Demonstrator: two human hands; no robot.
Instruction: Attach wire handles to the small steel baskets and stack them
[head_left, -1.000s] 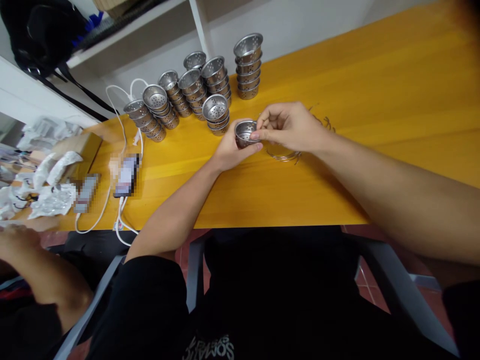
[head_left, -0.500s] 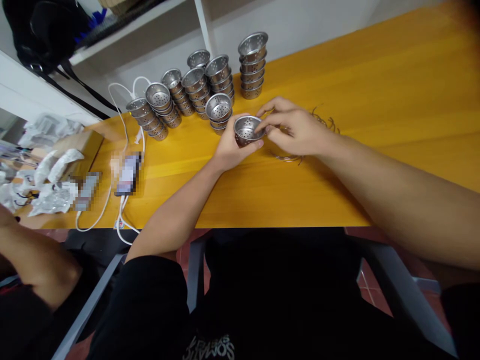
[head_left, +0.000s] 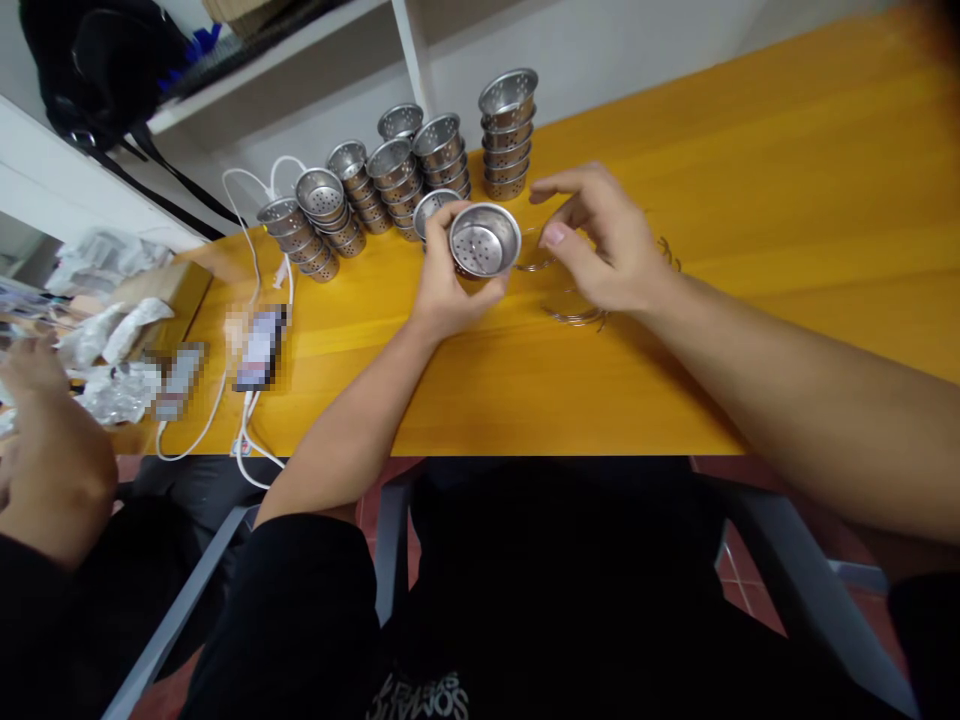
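My left hand (head_left: 442, 290) is closed around a perforated metal strainer cup (head_left: 480, 262), fingers and thumb on its sides. The cup is tilted so that its open mouth and holed bottom face me. To the right of it, my right hand (head_left: 604, 240) hovers apart from the cup, thumb and index finger spread; nothing shows between them. Thin curved metal wires (head_left: 577, 319) lie on the table below and behind that hand. Just behind the held cup stands a short stack of like cups (head_left: 431, 207), partly hidden by my left fingers.
Several stacks of perforated cups (head_left: 395, 180) line the back of the wooden table (head_left: 750, 200), with a tall stack (head_left: 507, 150) at their right. Left are a phone (head_left: 260, 350), white cables (head_left: 215, 410), plastic-wrapped items (head_left: 120, 392) and another person's arm (head_left: 64, 470).
My right hand has drawn back from inside the cup and opened. My left hand has raised the cup slightly and tipped its mouth toward me. The other person's arm has shifted.
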